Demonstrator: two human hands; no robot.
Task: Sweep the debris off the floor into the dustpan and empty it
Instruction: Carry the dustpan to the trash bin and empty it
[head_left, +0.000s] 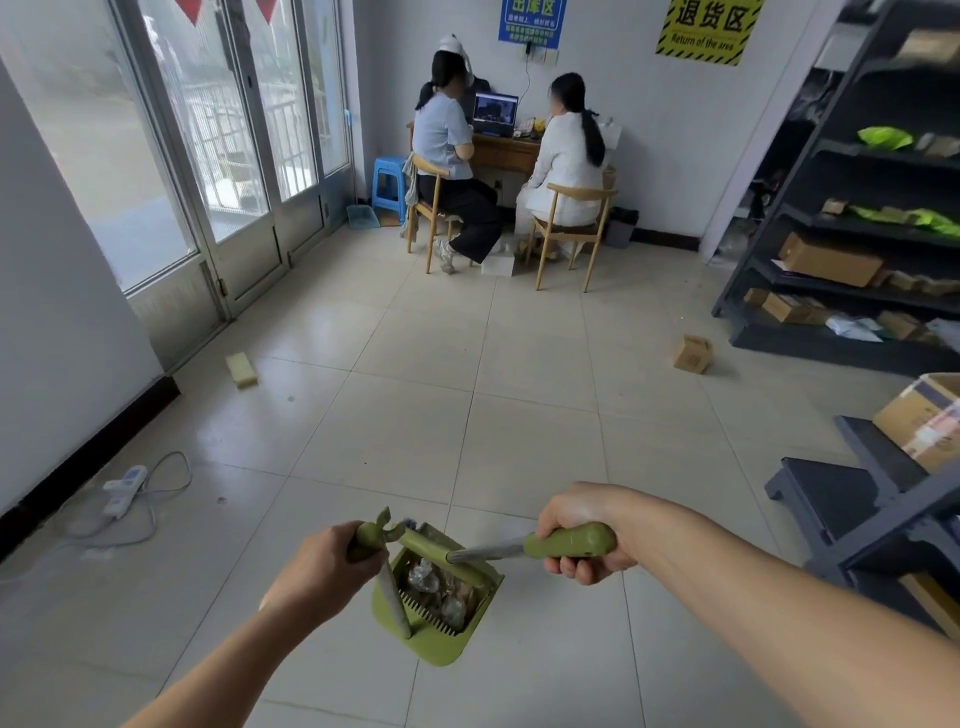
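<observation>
A green dustpan hangs just above the tiled floor, below and between my hands, with crumpled wrappers and scraps lying inside it. My left hand grips the green top of the dustpan's upright handle. My right hand is closed around the green grip of the broom. The broom's grey shaft runs left from that grip, and its green head rests across the top of the dustpan.
A small cardboard box and a yellow sponge block lie on the floor ahead. A power strip with cable lies at the left wall. Dark shelving lines the right side. Two people sit on chairs at a desk at the far wall.
</observation>
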